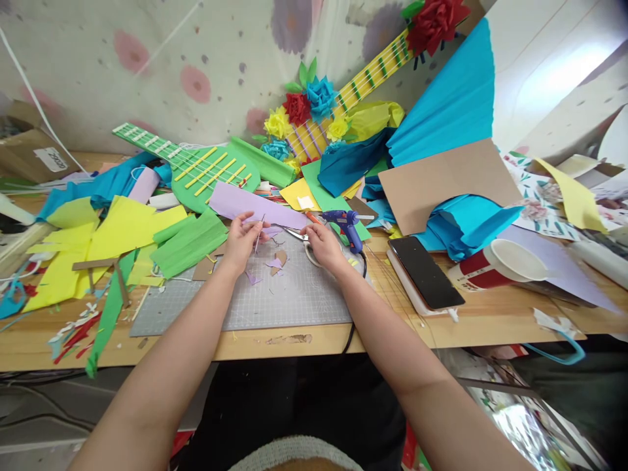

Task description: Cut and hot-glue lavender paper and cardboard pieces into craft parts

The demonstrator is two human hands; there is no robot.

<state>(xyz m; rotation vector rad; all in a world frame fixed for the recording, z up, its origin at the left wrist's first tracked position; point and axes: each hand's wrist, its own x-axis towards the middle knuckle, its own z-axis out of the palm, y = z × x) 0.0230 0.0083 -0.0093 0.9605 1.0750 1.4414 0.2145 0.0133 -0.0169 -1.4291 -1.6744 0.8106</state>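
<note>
Here your left hand [240, 243] pinches a thin piece [258, 239] between closed fingers, while your right hand [324, 245] grips the scissors [294, 234] over the mat [294, 304]!

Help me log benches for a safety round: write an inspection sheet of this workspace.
Surface: pale wooden table, worn near its front edge; grey gridded cutting mat on it.
Job's things: metal scissors with pale handles; flat lilac paper strip; small thin piece, material unclear.
Clutter: yellow crepe paper sheets at left; red-and-white paper cup beside black rectangular phone.
Hands: left hand pinches the thin piece; right hand at the scissors, grip partly hidden.
Cables: black cord from blue plastic glue gun to the front edge, partly behind the right arm.
Surroundings: pale, pink-spotted wall covering behind.
</note>
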